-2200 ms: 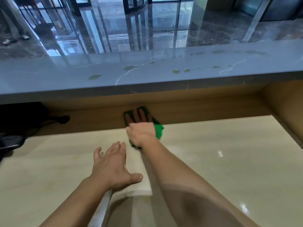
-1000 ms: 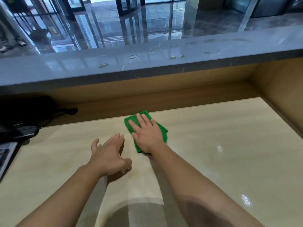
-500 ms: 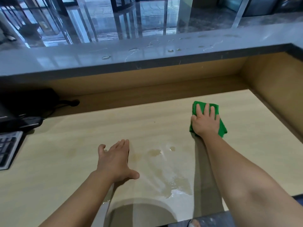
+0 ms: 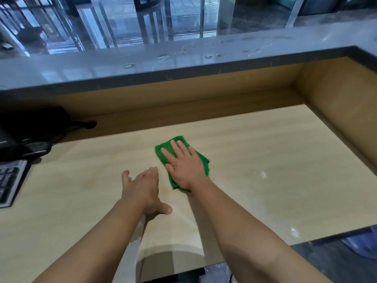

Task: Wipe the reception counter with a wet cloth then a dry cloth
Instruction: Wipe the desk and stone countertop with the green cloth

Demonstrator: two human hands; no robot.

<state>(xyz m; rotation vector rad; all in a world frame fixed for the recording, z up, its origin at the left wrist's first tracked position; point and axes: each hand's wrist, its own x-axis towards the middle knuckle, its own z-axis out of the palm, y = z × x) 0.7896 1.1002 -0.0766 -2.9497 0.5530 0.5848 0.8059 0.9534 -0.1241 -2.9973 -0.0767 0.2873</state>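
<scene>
Green cloth (image 4: 204, 164) flat on beige counter (image 4: 265, 150) under flat-fingered right hand (image 4: 184, 166); left hand (image 4: 142, 186) relaxed, empty, alongside.

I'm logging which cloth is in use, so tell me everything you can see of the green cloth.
The green cloth is bright, soft-looking fabric, bunched into a rough pad. It lies flat on the pale wood-grain desk, near its middle. The right hand presses on it with straight, spread fingers, covering most of it; green edges show around the hand. Whether it is wet cannot be told.
</scene>
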